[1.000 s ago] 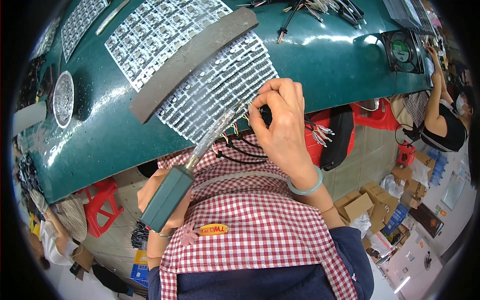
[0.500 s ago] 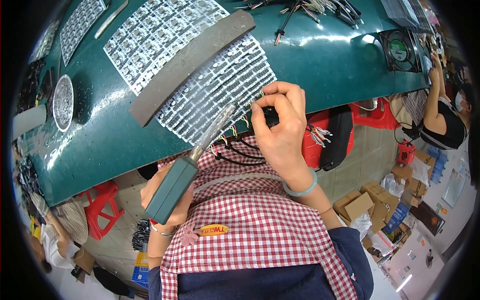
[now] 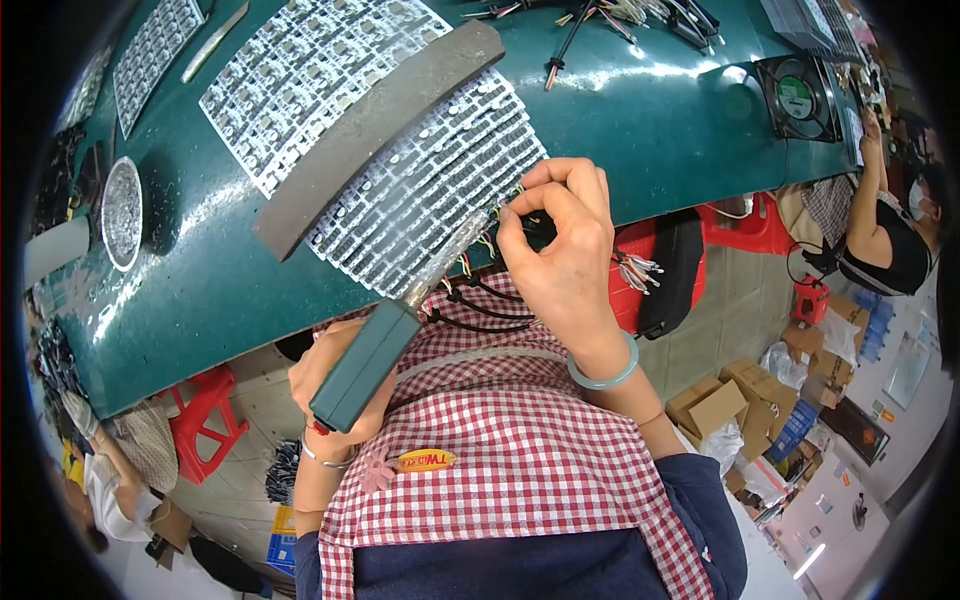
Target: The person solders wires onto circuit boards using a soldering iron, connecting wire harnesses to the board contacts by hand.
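My left hand [image 3: 318, 368] is wrapped round the green handle of a soldering iron [image 3: 367, 362]. The iron's metal shaft slants up to the right, and its tip is close to the edge of the circuit board panels [image 3: 440, 165]. At that edge my right hand [image 3: 562, 245] pinches a thin wire [image 3: 520, 190] between thumb and forefinger; the exact contact is too small to make out. Several black cables [image 3: 485, 325] with coloured wire ends hang along the panels' near edge, over my checked apron. A dark curved-looking bar [image 3: 385, 130] lies across the panels.
On the green table [image 3: 640, 150] stand a round metal dish [image 3: 122, 215] at left and a fan [image 3: 797, 98] at right. Loose cables [image 3: 640, 15] lie at the far side. Below are red stools [image 3: 205, 425] and cardboard boxes [image 3: 715, 400]. Other people sit at both sides.
The soldering iron in my left hand has moved up and to the right, its tip nearer my right fingers. My right hand stays almost in place, still pinching the wire.
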The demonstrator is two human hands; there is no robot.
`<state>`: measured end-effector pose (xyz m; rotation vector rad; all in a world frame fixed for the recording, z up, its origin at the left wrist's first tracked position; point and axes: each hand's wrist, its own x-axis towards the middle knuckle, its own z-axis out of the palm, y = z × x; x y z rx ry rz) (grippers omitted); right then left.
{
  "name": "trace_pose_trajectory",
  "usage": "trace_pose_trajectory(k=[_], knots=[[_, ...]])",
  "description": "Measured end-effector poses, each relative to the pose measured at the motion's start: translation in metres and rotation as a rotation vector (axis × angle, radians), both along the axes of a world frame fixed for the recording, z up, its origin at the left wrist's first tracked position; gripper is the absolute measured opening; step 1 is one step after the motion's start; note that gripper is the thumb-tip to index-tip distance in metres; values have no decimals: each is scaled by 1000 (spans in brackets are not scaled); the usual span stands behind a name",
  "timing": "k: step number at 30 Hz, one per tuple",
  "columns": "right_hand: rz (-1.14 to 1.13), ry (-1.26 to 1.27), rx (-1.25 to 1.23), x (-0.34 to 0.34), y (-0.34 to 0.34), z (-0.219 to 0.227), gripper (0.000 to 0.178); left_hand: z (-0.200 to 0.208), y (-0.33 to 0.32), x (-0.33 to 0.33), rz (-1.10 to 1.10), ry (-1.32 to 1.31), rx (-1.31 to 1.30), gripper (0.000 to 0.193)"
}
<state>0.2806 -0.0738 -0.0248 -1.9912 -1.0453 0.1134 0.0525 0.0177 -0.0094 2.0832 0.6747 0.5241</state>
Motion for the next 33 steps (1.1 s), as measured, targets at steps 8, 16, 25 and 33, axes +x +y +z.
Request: trace_pose_trajectory(k=[8,16,25,33], knots=[[-13,-2,-20,1,1,2,10,-3,2,3,-19,-20,33,27],[-23,-16,-41,1,3,4,9,-2,4,6,-36,-31,58,22],[-22,-32,-44,0,4,5,9,-2,4,1,-27,-22,0,26],[-3,-26,-34,2,1,1,11,-1,0,-38,382,-75,-3,30]])
